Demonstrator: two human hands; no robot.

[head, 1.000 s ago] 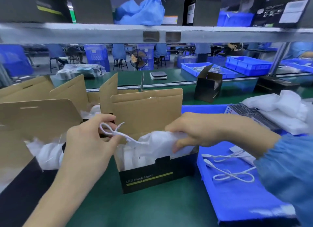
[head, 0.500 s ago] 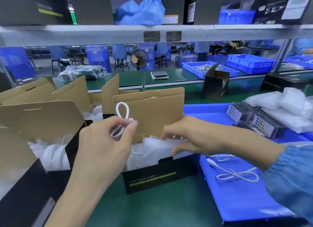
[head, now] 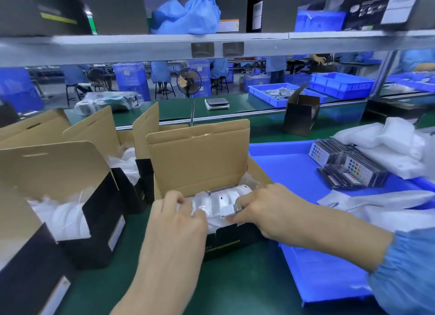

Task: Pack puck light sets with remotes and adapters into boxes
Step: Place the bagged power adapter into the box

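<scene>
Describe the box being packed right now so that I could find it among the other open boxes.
On the green bench, left of the blue tray, open black boxes with brown flaps stand in a row. The box being packed is nearest the tray. Only it has the left hand and right hand pressing on its white bagged contents.

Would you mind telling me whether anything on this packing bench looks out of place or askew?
Nothing stands out. Both hands, left hand and right hand, press bagged white parts into the open box. The remotes sit stacked in the blue tray, and the neighbouring boxes stand open and filled.
</scene>
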